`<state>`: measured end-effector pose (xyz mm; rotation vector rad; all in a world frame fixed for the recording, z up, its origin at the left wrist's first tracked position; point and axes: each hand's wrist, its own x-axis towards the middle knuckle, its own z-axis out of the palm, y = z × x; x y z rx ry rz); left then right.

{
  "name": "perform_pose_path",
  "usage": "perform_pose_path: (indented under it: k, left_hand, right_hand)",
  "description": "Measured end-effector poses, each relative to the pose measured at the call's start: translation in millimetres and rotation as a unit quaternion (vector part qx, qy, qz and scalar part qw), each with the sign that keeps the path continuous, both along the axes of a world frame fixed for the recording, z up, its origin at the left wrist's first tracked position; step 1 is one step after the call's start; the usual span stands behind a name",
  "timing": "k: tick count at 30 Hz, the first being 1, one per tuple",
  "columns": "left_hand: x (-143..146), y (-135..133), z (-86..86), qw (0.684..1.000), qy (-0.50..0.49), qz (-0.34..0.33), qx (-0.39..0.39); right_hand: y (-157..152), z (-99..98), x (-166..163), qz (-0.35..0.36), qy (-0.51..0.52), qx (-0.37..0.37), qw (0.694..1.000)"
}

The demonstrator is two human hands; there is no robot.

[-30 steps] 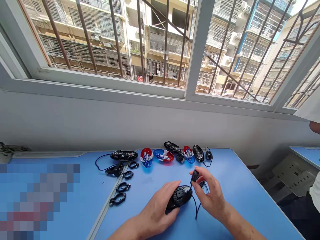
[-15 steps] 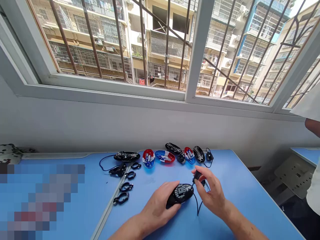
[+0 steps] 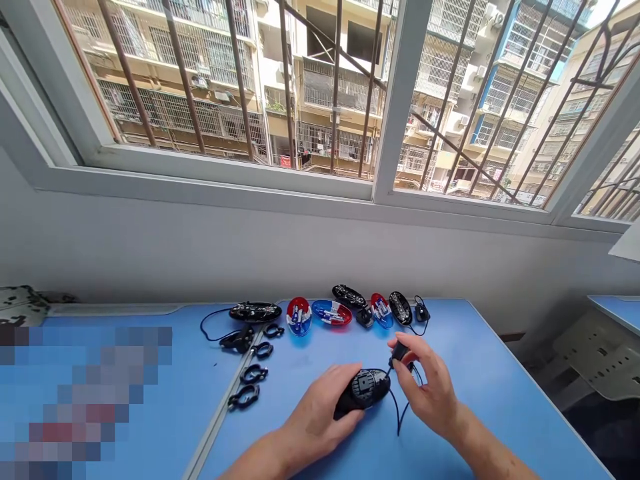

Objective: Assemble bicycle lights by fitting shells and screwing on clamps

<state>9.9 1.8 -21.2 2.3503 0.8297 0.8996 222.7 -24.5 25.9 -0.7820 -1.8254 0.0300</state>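
My left hand (image 3: pixel 323 413) grips a black oval casing (image 3: pixel 364 388), thumb along the near edge and fingers over the far one, its grooved patch facing me. The casing is at the middle of my work, over the blue tabletop (image 3: pixel 495 400); I can't tell whether it rests there. At its three o'clock is my right hand (image 3: pixel 430 383), thumb and forefinger pinching a small black end piece (image 3: pixel 399 351). A thin black cable (image 3: pixel 399 430) dips to a sharp bend at five o'clock (something dark is partly hidden behind my right fingers, too covered to name).

Taking the casing as the dial's centre, four black ring clamps (image 3: pixel 255 380) run in a line from nine to ten o'clock. Past them, at ten, lies a black oval unit (image 3: pixel 255 312) with a wired black attachment (image 3: pixel 237 340). Red-and-blue translucent ovals sit near eleven (image 3: pixel 299 316), at eleven (image 3: pixel 332 313) and just past twelve (image 3: pixel 381 311). Two more black ovals lie just before twelve (image 3: pixel 349 296) and at one (image 3: pixel 401 309).
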Motion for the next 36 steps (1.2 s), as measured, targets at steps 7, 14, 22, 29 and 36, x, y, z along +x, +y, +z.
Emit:
perform_pose_path:
  k: [7, 14, 22, 29, 36]
  left_hand:
    - [0.9, -1.7, 1.2, 1.0, 0.002, 0.009, -0.006]
    - [2.7, 0.2, 1.2, 0.995, 0.022, 0.045, -0.089]
    - [0.6, -2.2, 5.6, 0.994, -0.001, -0.008, -0.111]
    - [4.3, -1.4, 16.7, 0.988, -0.03, 0.001, -0.151]
    - [2.1, 1.4, 7.9, 0.994, -0.016, 0.03, -0.105]
  right_hand:
    - [0.4, -1.9, 0.5, -0.002, -0.004, 0.006, 1.0]
    - [-3.0, -0.8, 3.6, -0.025, 0.06, -0.018, 0.998]
    - [-2.9, 3.1, 4.4, -0.033, 0.106, -0.037, 0.993]
    - [-2.8, 9.6, 14.4, -0.045, 0.163, -0.06, 0.984]
    - [7.0, 12.2, 13.0, -0.057, 0.219, -0.107, 0.968]
